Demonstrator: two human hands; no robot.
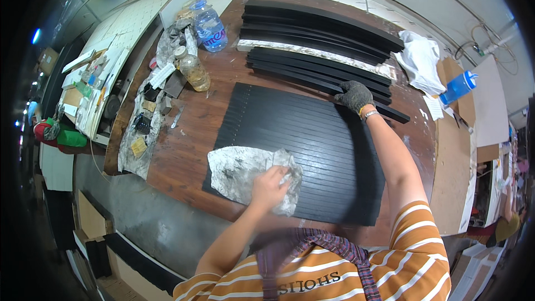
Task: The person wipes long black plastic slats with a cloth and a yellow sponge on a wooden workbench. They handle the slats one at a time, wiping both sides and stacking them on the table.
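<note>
The black slats (312, 145) run left to right across the table (189, 134); the left hand (269, 187) fingers press flat on the crumpled rag (245, 173) atop them, and the gloved right hand (354, 96) fingers curl on their far edge.

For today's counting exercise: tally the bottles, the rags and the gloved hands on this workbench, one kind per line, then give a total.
Bottles: 3 (blue-labelled bottle, amber-liquid bottle, blue bottle at right)
Grey rags: 1 (grey rag, under the bare left hand)
Gloved hands: 1 (right hand)
Total: 5
</note>
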